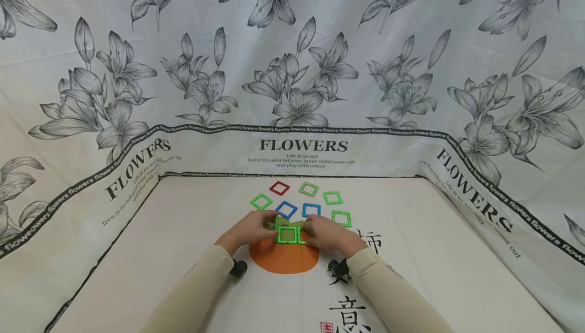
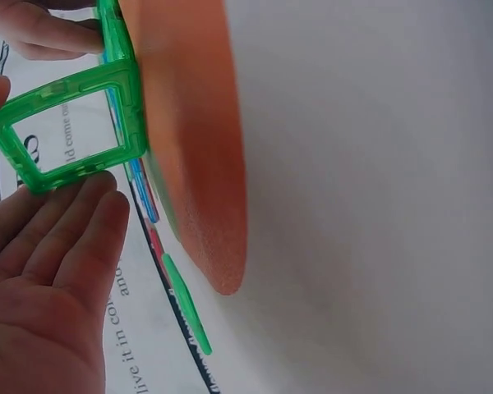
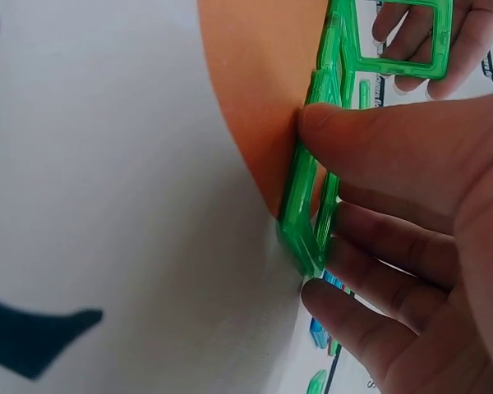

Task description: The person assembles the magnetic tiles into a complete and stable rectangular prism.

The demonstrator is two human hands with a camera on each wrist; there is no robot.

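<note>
Green magnetic frame tiles (image 1: pixel 288 242) are joined in a small group on the orange printed circle (image 1: pixel 284 259). My left hand (image 1: pixel 249 230) holds an upright green square tile (image 2: pixel 130 98) at the group's left end, thumb on one edge and nearly straight fingers on another. On the right, my right hand (image 1: pixel 326 232) pinches green tiles (image 3: pixel 297 190), its thumb (image 3: pixel 345 131) on the near side and fingers behind. The hands partly cover the group in the head view, so its exact shape is hard to tell.
Beyond the hands lie loose frame tiles: a red one (image 1: pixel 272 188), blue ones (image 1: pixel 304 211) and several green ones (image 1: pixel 335 219). Black Chinese characters (image 1: pixel 349 318) are printed on the pale cloth at right. A floral curtain (image 1: pixel 301 94) encloses the back and sides.
</note>
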